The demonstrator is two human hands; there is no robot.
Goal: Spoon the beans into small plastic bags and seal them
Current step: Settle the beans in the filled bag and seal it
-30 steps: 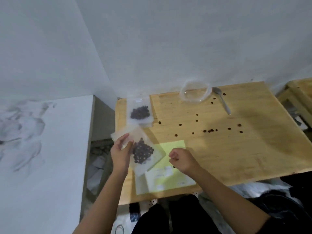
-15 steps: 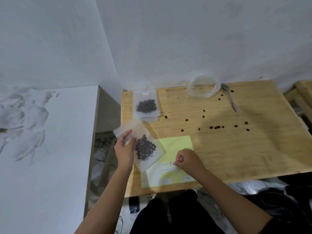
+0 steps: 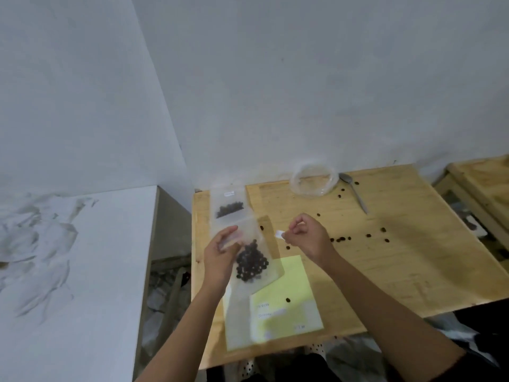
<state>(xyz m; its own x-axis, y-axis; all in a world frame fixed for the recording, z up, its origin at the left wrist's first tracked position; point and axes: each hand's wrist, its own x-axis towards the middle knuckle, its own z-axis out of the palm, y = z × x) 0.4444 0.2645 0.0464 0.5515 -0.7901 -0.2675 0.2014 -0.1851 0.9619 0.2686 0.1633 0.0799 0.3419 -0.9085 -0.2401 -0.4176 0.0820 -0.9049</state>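
Gripping the filled bean bag [image 3: 252, 264] mid-frame, the left hand [image 3: 219, 255] is presenting it while the right hand [image 3: 307, 235] is pinching a white sticker [image 3: 280, 234], probably to press on next.

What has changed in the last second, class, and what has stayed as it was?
The right hand lifted off the yellow label sheet and moved up toward the held bag, now pinching a small white label. Unchanged: the left hand holds the bag of beans; the second filled bag, spoon, clear round container and scattered beans lie as before.
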